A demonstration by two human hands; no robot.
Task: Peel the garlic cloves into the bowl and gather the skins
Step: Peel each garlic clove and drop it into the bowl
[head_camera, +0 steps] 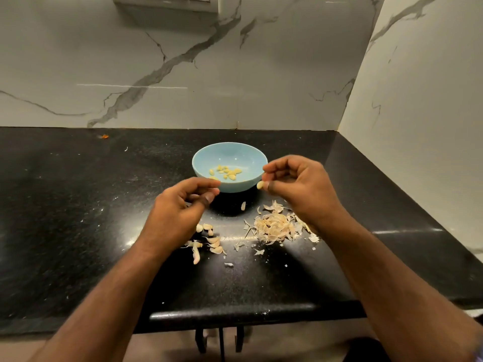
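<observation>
Blue bowl (230,166) sits just left of the right hand (300,189), which pinches a peeled garlic clove (260,185), while the left hand (180,207) curls, holding nothing I can see.

Bare countertop (65,218) left of the bowl (230,152) (skins (274,227) and cloves (209,241) litter the front).

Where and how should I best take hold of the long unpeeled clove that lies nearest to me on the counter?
Pinch the long clove across its narrow middle, coming from above. It lies flat on the counter, lengthwise toward you, slightly apart from the other cloves, so both long sides look free for thumb and finger.
</observation>
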